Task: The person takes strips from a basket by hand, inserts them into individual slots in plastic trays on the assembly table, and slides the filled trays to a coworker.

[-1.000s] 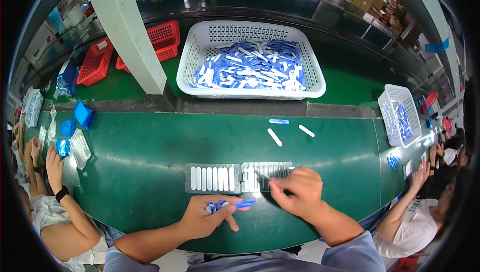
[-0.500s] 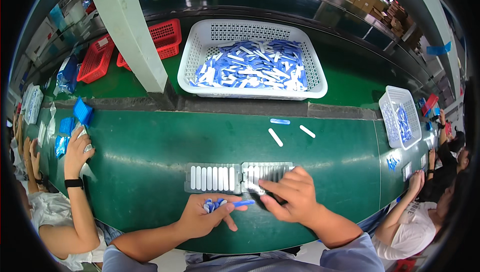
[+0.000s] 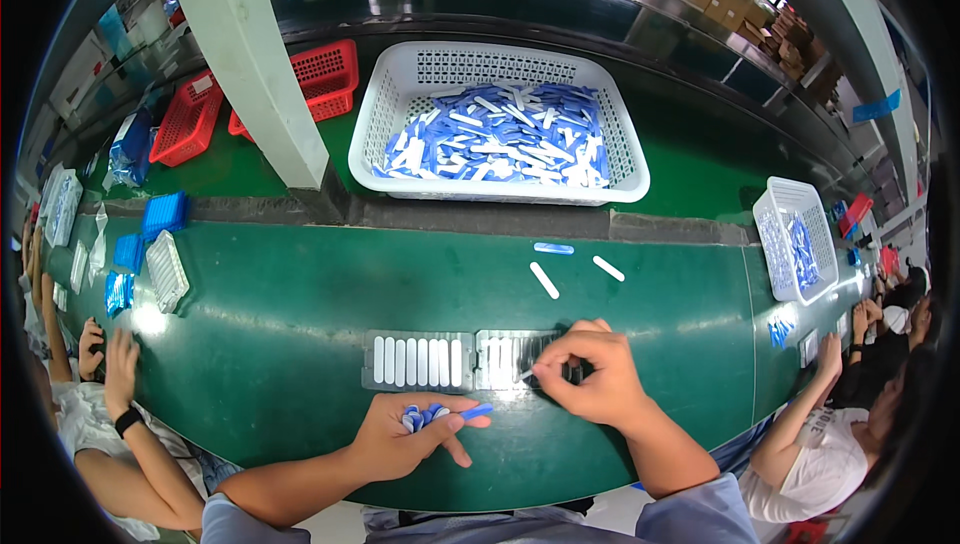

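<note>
My left hand (image 3: 405, 436) is closed around a small bunch of round-ended strips (image 3: 425, 416), blue on one side and white on the other. A single blue strip (image 3: 478, 411) pokes out past its fingertips toward the right. In front of my hands lies a clear plastic tray (image 3: 368, 362) with two halves. White strips (image 3: 412, 362) stand side by side in its left half. Over the right half, my right hand (image 3: 592, 376) pinches thumb and fingers together; a short white strip end (image 3: 526, 375) shows at the fingertips. That hand hides part of the right half's slots.
Beyond the ledge, a large white basket (image 3: 372, 172) holds many blue and white strips. Three loose strips lie on the green table, one of them white (image 3: 544, 281). Left are blue packs (image 3: 165, 213) and a filled tray (image 3: 167, 271). Co-workers' hands (image 3: 121, 369) are at both sides.
My right fingers have drawn together into a pinch above the tray's right half. My left hand keeps its bunch. At left, a co-worker's hand has pulled back from the filled tray toward their body.
</note>
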Available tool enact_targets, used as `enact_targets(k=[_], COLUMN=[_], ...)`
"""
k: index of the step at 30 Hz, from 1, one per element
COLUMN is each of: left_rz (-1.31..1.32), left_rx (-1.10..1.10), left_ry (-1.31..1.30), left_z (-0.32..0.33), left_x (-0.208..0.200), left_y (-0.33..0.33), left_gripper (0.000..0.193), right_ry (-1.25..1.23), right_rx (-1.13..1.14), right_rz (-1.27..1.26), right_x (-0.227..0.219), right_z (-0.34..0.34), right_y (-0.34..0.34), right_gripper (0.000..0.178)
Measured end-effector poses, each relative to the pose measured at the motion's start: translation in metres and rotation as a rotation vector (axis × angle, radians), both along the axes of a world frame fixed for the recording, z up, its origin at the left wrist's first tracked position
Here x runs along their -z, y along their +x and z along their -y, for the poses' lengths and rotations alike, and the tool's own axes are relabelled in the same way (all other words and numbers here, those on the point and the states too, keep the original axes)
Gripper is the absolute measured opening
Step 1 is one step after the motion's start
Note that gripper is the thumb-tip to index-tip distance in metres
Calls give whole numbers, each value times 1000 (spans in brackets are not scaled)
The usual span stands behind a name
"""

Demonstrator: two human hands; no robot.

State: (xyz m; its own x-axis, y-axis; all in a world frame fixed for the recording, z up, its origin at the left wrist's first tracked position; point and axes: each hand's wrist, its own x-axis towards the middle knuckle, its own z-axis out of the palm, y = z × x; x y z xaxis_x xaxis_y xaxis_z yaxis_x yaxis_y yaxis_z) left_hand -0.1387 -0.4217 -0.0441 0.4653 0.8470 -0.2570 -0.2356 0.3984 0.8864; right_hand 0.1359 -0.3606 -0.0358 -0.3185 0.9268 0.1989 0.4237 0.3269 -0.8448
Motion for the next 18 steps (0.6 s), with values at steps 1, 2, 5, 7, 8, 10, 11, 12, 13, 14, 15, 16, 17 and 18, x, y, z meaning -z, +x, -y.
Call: enact_targets(k=[1,2,5,7,8,10,11,12,13,14,15,16,17,18], left_rz=[3,5,1,-48,-49,-36,-35,-20,-5,-6,-21,-35,-35,-23], left_rx=[1,2,4,2,1,8,5,10,15,13,39,65,67,44], left_ry=[-7,-7,-19,-58,-57,-85,-85,-115,-145,-144,-127,-108,-109,-133], left_z=[1,0,0,-2,-2,-1,-2,-2,-3,-2,-1,0,0,0], left_x=[0,0,-1,-1,-1,0,0,0,1,1,2,1,1,-1], left_y=[0,0,1,1,0,-2,-3,-4,-5,-5,-4,-3,-2,0], left_gripper=[27,27,27,27,27,30,30,30,30,30,30,30,30,29], right_ry=[95,191,247,279,273,267,358,448,418,370,321,292,291,253], right_rx=[-12,-23,72,100,151,199,166,133,52,-31,-112,-171,-170,-121], right_rz=[122,246,313,346,259,169,125,79,62,36,11,14,15,-55], right_x=[2,3,10,9,12,15,14,11,3,-5,-8,-6,-2,1], right_z=[-1,-3,0,0,1,4,6,7,12,17,22,25,25,24], right_y=[-6,-10,-20,-24,-25,-25,-23,-23,-26,-32,-37,-41,-41,-38], right_gripper=[16,23,30,37,35,34,31,29,26,25,24,17,17,14])
